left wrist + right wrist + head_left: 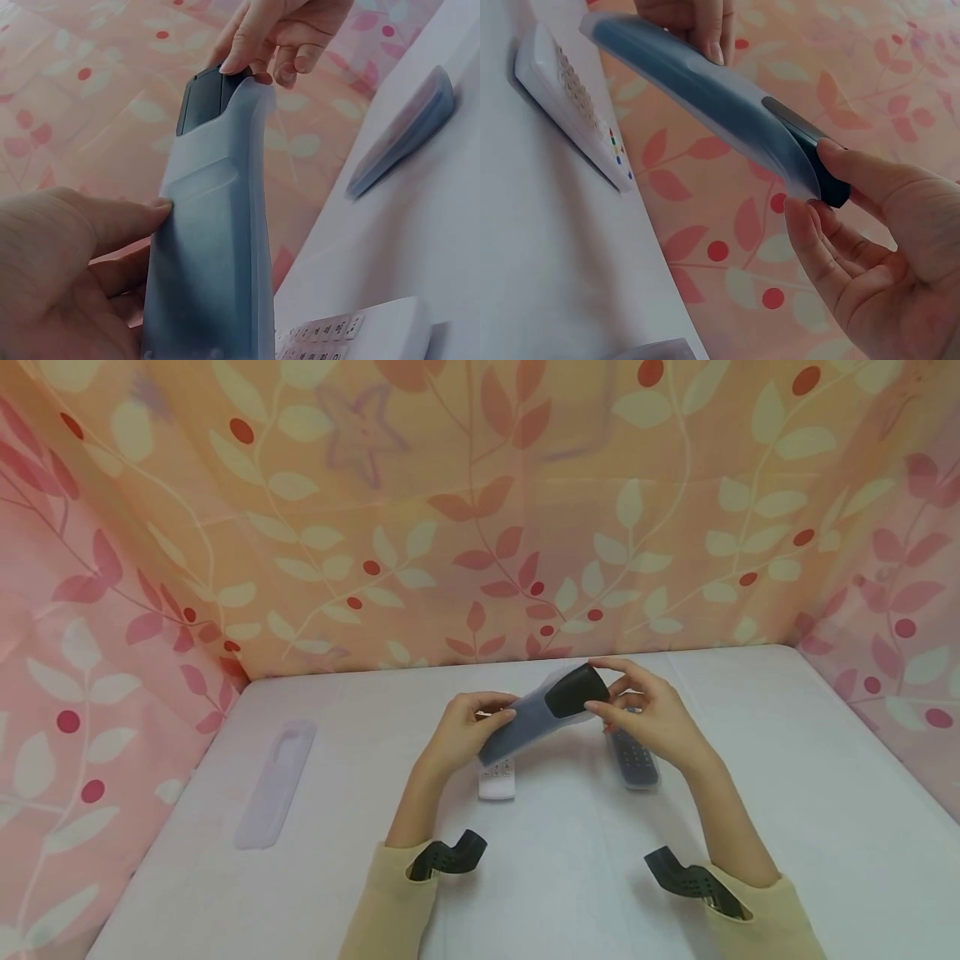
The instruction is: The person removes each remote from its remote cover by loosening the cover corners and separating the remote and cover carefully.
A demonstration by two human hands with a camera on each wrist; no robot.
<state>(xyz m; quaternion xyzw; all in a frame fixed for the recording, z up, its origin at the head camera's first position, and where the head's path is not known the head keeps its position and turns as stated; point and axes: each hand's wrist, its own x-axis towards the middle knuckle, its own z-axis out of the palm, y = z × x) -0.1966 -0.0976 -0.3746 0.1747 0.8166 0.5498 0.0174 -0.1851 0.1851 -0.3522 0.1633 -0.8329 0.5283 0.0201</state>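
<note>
A black remote control (576,690) is partly inside a translucent, bluish-looking soft cover (521,729), tilted above the table with its bare end up to the right. The left hand (459,733) holds the covered lower part, its thumb lying on the cover (210,255). At the upper end, the right hand (660,714) pinches the exposed black end between thumb and fingers. Below the held remote lies a white remote control (497,785), partly hidden. Under the right hand a dark remote control (637,762) in a clear cover rests on the table.
An empty translucent cover (274,787) lies at the left of the white table (555,877). Floral cloth (420,527) hangs behind and along both sides. Each sleeved wrist carries a black mount (450,856).
</note>
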